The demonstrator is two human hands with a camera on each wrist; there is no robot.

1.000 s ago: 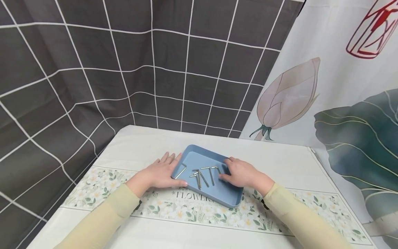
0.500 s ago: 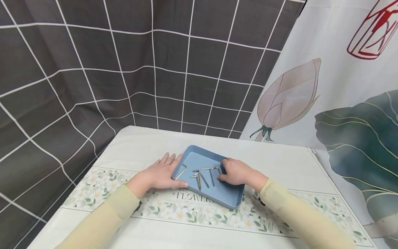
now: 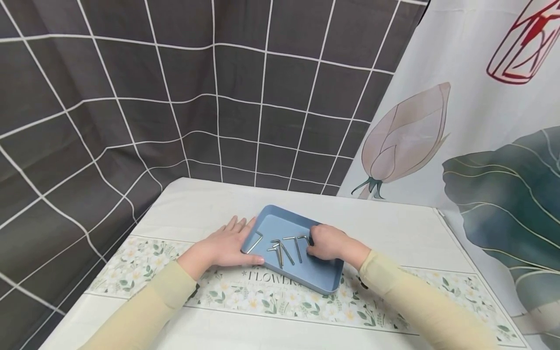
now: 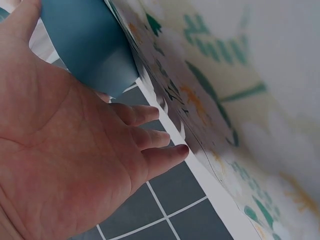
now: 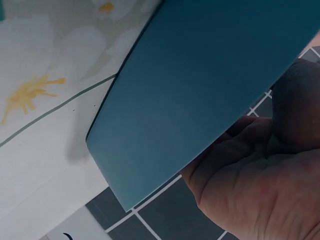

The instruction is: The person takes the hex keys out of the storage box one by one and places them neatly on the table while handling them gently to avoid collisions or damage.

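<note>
— Where is the tray (image 3: 270, 224)?
— It sits slantwise on the counter (image 3: 210, 197), with bent metal keys (image 3: 287, 253) in it; one key (image 3: 254, 244) lies along the tray's left edge.
— And the hands?
— The left hand (image 3: 227, 246) is spread, fingers straight, thumb at the tray's near left corner, gripping nothing. The right hand (image 3: 331, 242) reaches in over the right edge, fingers bent beside the rightmost key (image 3: 303, 237); I can't tell whether it holds it.
</note>
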